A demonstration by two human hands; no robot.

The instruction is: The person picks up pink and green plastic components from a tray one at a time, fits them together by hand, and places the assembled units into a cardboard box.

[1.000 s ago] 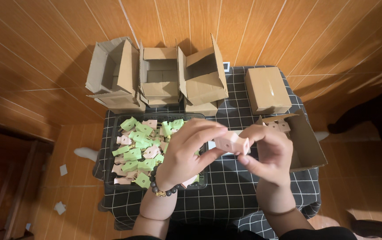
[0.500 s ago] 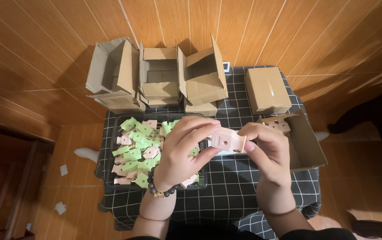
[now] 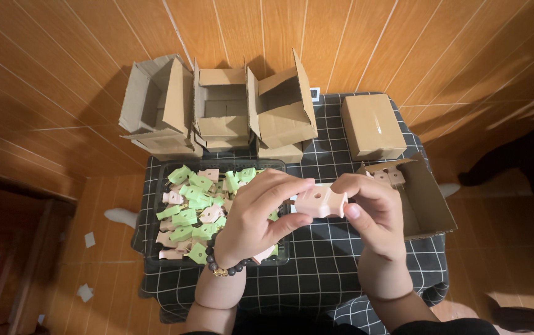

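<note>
Landmark: a black tray (image 3: 155, 214) full of small green and pink plastic pieces, on a low table covered by a dark checked cloth (image 3: 329, 273).
Held piece: a pink plastic piece (image 3: 321, 202) with a round hole and notched ends, raised just right of the tray, above the cloth.
Left hand (image 3: 257, 217): closed on the pink piece's left end, thumb below and fingers over the top; it hangs above the tray's right half, and a dark bead bracelet (image 3: 224, 269) sits on the wrist.
Right hand (image 3: 369, 214): closed on the pink piece's right end, thumb pressed on the near face, fingers curled behind.
Tray edges: the left rim runs close to the cloth's left edge; the near rim has a strip of bare cloth below it; the right rim is hidden under the left hand.
Open room: bare checked cloth lies right of the tray, below the hands.
Behind the tray: three open cardboard boxes (image 3: 220, 108) stand side by side, flaps up, touching one another.
Right of the tray: a closed cardboard box (image 3: 372, 127) at the far corner, and an open cardboard box (image 3: 428, 198) holding a few pink pieces at the cloth's right edge.
Surface and room: wood-patterned tile floor (image 3: 62, 74) all round; small paper scraps (image 3: 87, 267) lie left of the tray on the floor.
</note>
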